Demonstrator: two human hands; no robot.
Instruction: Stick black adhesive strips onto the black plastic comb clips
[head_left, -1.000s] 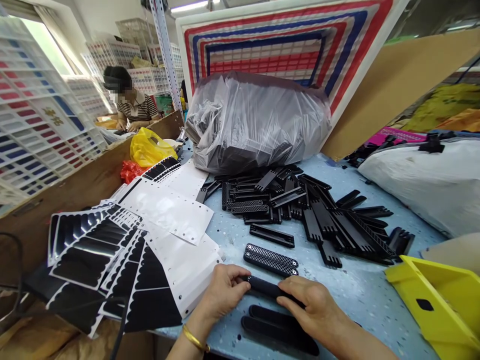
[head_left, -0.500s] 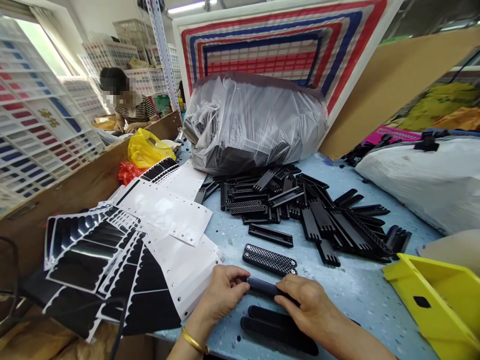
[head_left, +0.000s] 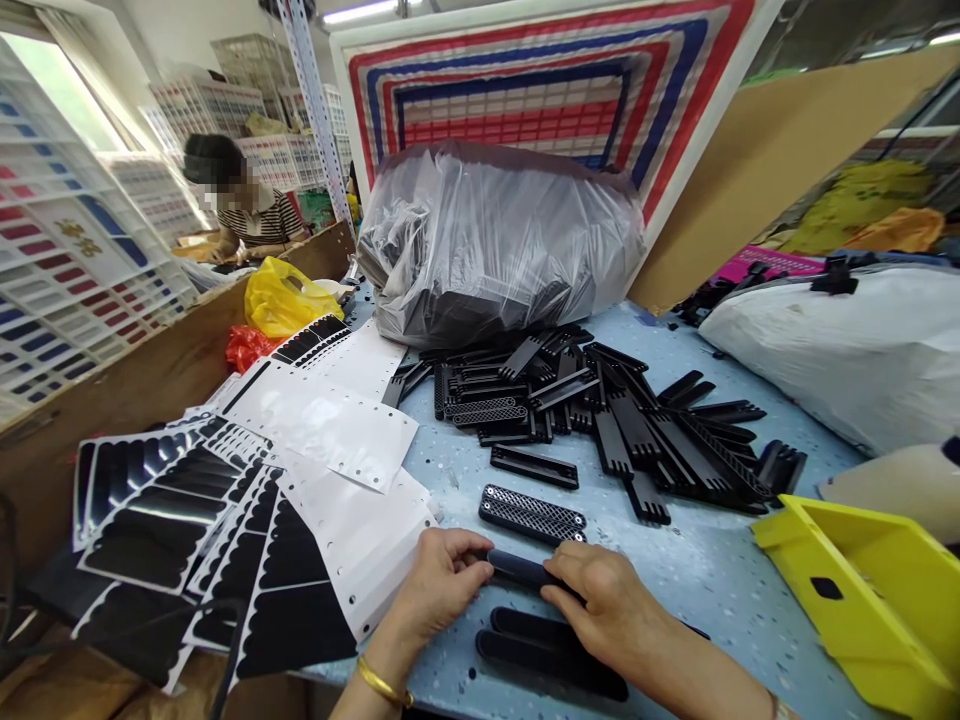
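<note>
A long black plastic strip with rounded ends (head_left: 517, 569) is held just above the blue speckled table (head_left: 442, 660). My left hand (head_left: 450, 575) pinches its left end between thumb and fingers. Around its right part my right hand (head_left: 600, 595) is closed, hiding that end. Below it, two similar black pieces (head_left: 551, 655) lie side by side, partly under my right forearm. Just beyond my hands is a black piece with a lattice face (head_left: 532, 513), and behind that a narrow black frame-like piece (head_left: 534, 466).
A heap of black plastic parts (head_left: 630, 430) covers the table's middle, before a filled clear plastic bag (head_left: 502, 245). Sheets of black stickers (head_left: 157, 530) and white backing paper (head_left: 322, 415) spread at left. A yellow bin (head_left: 847, 600) stands right. Another person (head_left: 255, 215) sits far left.
The whole view has shifted slightly, so things sit a little further left. Both hands keep their hold on the black strip, with no clear movement along it.
</note>
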